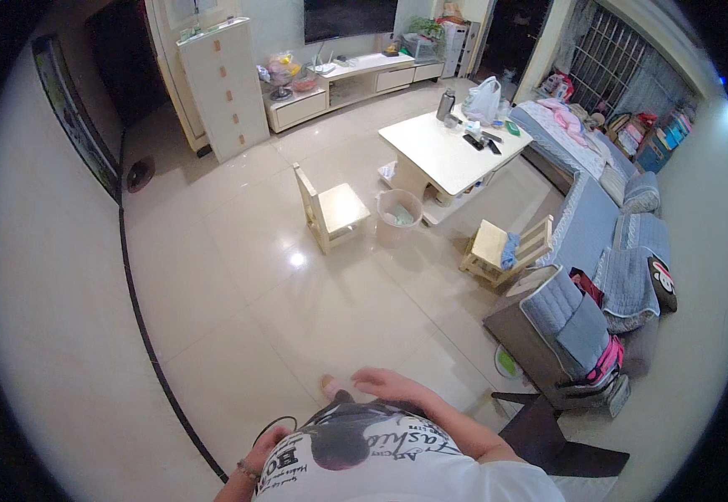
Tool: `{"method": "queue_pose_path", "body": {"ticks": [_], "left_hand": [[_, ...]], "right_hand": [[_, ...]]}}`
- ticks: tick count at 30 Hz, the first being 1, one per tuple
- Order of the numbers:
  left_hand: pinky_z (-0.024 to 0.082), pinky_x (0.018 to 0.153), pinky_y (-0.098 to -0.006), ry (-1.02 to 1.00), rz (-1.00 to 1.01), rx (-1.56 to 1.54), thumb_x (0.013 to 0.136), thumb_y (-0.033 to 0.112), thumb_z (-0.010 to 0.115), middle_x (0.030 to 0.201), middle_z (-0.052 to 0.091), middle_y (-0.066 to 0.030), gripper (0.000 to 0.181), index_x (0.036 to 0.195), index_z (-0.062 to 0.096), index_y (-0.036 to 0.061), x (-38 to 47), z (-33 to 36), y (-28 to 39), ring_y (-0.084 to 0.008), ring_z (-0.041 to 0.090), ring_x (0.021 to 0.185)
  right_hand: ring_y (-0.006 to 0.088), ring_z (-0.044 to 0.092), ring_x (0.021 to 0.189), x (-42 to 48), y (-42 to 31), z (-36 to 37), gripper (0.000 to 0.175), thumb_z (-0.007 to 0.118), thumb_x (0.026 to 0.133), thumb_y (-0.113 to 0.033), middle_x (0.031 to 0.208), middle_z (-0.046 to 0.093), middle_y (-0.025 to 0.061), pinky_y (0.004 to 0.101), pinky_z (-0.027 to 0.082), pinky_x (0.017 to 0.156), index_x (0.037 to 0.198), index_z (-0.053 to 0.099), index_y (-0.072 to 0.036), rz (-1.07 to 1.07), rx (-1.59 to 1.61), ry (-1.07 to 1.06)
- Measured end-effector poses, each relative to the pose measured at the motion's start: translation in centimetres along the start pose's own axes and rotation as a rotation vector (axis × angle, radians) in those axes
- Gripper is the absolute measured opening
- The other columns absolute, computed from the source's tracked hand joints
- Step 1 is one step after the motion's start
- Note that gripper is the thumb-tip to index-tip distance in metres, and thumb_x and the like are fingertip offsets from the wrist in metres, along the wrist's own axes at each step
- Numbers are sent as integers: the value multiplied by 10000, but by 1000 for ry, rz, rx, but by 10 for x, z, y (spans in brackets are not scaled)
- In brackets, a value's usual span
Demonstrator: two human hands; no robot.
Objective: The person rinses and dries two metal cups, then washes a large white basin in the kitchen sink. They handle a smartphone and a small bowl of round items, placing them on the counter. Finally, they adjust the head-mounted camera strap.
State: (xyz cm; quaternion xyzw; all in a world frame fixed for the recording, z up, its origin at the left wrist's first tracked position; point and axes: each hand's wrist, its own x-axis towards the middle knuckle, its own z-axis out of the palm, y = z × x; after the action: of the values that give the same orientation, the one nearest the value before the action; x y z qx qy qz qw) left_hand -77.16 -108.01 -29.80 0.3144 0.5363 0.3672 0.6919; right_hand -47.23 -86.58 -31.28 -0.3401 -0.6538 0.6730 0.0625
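Observation:
My left hand (271,437) is low at my side, beside my printed white T-shirt (364,452); a thin black cable (276,419) loops next to it. A bracelet circles that wrist, and the shirt hides part of the fingers, so its grip is unclear. In front of my waist, my right hand (380,383) hangs over dark trousers with its fingers slightly bent and apart, holding nothing visible. Part of one foot (328,384) shows just beyond it on the tiled floor (245,326).
Ahead stand a small wooden chair (342,207), a waste bin (398,219) and a white coffee table (445,150) bearing a bottle, phones and a plastic bag. Another chair (488,245) and a blue-covered sofa (590,219) are at right. A wall (56,282) runs along the left.

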Motion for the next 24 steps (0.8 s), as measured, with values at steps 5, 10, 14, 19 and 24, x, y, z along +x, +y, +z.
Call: {"method": "queue_pose_path", "body": {"ticks": [5,10,14,19,24], "left_hand": [[442,854,-298,-155,2,301,847,211,684,1037,599,-37,312,1076,581,25,33,-35,71,-133,539,950],[433,930,-311,-141,-63,-4,882,154,629,1100,602,-64,324,1177,574,31,44,-52,84,-145,549,1034],[433,968,-307,52,-119,-23,888,79,599,1170,596,-77,319,1202,573,32,66,-50,78,-149,551,1091],[491,868,-271,272,-16,149,868,44,639,1057,647,-36,308,1171,585,38,71,-40,97,-132,605,964],[486,842,-253,233,-70,-217,872,84,679,978,642,-9,271,1123,583,43,103,-31,136,-102,594,914]], "right_hand": [[188,550,1135,21,-78,-19,381,503,981,-228,1199,603,117,330,425,978,1303,496,-25,-49,-31,-177],[196,546,1125,86,-104,-23,405,508,992,-319,1208,593,124,325,421,968,1270,515,-24,-6,-74,-387],[199,578,1034,144,-114,-33,381,529,979,-346,1070,634,119,325,452,898,1160,571,-13,-40,-182,-627],[201,602,952,194,-134,-65,410,569,953,-370,1056,648,134,330,476,861,1131,582,-1,-33,-271,-842],[193,586,1015,221,-145,-105,378,575,950,-306,1091,639,136,330,466,891,1185,570,-10,30,-222,-951]]}}
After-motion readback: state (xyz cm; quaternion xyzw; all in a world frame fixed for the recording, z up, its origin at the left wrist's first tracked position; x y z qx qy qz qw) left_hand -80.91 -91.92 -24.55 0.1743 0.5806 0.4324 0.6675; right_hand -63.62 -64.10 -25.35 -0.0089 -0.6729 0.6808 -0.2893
